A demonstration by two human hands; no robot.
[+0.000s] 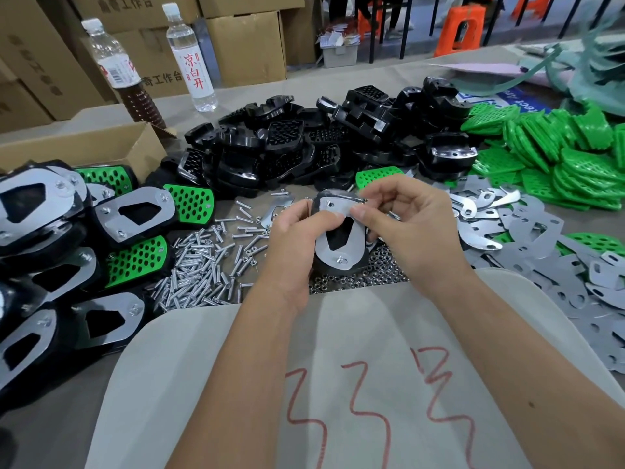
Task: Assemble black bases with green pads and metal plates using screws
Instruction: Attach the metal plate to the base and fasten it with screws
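This is a small factory or workshop assembly station, with bulk parts sorted into heaps on a grey-covered worktable (236,93). A large heap of black plastic bases (304,143) lies in the middle of the table. To the right of that heap sits a stack of green perforated pads (548,147), and nearer than the pads a spread of flat metal plates (541,238). In front of the black heap lie loose screws (199,265) and small nuts (378,269). Left of the screws, finished assemblies (67,238) pile up. Behind the table stand stacked cardboard cartons (247,45) printed with Chinese characters, and orange plastic stools (460,28).
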